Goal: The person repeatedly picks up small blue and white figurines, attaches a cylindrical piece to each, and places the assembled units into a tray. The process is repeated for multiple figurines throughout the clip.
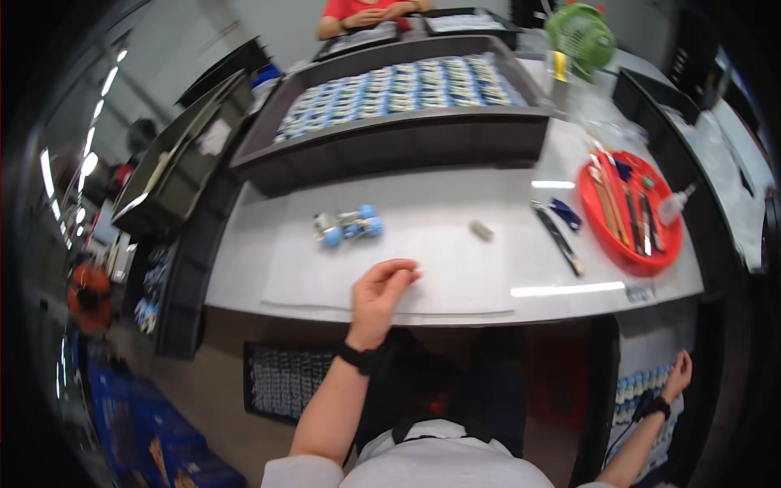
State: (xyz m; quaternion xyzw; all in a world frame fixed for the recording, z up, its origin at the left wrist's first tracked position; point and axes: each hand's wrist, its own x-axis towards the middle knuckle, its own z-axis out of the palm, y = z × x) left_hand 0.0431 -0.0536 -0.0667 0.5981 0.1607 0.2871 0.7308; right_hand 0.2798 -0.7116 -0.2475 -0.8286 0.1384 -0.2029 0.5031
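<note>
My left hand (380, 299) is over the front of the white table, its thumb and fingertips pinched together; whatever may be between them is too small to make out. Beyond it, several small blue and white figure-like pieces (350, 226) lie in a loose cluster on a white sheet (431, 285). A small grey-beige block (481, 231) rests to their right. Far out to the right, my right hand (680, 376) is raised above a tray of blue and white pieces (643, 389). Its fingers are drawn together, and their tips show no clear object.
A large dark tray (390, 130) filled with rows of similar pieces stands at the back. At right are a red round basin (630, 252) of tools, a black-handled tool (557, 236) and a green fan (580, 39). Across the table sits a person in red (358, 11).
</note>
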